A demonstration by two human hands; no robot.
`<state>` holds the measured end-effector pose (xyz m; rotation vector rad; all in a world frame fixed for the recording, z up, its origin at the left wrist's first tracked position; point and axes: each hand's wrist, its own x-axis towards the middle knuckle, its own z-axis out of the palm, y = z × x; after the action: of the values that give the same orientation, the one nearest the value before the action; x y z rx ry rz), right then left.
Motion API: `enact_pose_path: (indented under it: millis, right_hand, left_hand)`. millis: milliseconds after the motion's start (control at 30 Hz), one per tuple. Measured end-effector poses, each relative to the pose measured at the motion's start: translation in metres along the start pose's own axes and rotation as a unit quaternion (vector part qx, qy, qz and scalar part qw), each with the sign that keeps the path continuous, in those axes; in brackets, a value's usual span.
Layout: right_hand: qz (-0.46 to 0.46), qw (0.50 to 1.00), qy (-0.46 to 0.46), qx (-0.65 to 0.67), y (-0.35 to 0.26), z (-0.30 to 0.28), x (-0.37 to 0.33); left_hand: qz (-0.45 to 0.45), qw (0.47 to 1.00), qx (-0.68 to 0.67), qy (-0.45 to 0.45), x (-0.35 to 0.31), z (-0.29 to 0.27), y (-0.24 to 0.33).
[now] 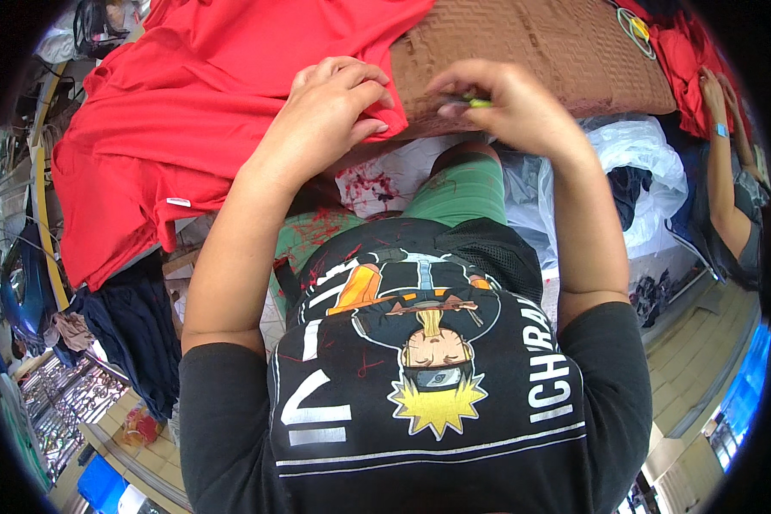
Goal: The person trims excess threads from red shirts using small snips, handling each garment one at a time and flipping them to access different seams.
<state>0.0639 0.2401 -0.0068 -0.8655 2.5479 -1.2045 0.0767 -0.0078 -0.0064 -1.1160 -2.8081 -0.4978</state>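
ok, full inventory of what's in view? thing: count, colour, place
Red cloth: 1, red, upper left
Brown padded surface: 1, brown, top centre-right
Small hand tool: 1, yellow-green and dark, top centre
Looped cord: 1, pale and yellow, top right
Second red cloth: 1, red, far right
Plastic bags: count unclear, clear-white, right of centre
Dark cloth: 1, dark blue, lower left
Co-worker's hands: 2, bare, at second red cloth
Clutter: uncountable, mixed, left and right edges
Shorts: 1, green, centre
T-shirt: 1, black, bottom centre
Left hand: 1, bare, on red cloth's edge
Right hand: 1, bare, around small hand tool
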Motion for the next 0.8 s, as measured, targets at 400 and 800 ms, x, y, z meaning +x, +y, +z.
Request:
enact_pose_path:
  millis: [400, 800]
  right_hand:
    - [-0.039, 0.922, 0.193, 0.333, -0.011, 0.057, 0.023]
    - [0.007, 0.895, 0.180, 0.407, -0.020, 0.061, 0.022]
  left_hand:
    - [0.066, 0.954, 0.010, 0.293, -0.003, -0.009, 0.019]
    - [-0.172, 0.868, -0.399, 0.240, -0.008, -0.006, 0.034]
